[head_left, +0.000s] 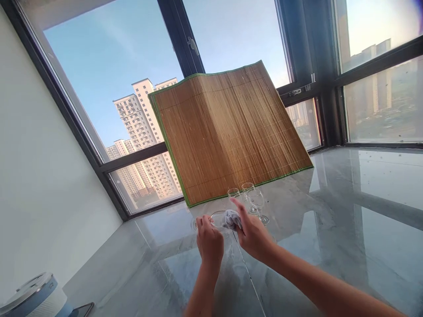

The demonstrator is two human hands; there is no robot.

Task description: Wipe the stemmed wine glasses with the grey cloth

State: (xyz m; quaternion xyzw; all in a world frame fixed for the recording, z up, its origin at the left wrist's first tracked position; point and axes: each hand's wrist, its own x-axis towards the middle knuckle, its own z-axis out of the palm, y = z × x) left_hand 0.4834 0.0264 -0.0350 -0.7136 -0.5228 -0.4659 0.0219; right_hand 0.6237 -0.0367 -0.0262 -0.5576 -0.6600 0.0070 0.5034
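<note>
My left hand is closed around a clear stemmed glass, held tipped on its side above the marble counter. My right hand grips a small grey-white cloth pressed at the mouth of that glass, with the forefinger stretched out. Just beyond my hands, three more clear wine glasses stand upright on the counter, close together.
A bamboo mat with green edging leans against the window frame behind the glasses. A white and blue round appliance and a dark phone lie at the lower left. A white wall runs along the left.
</note>
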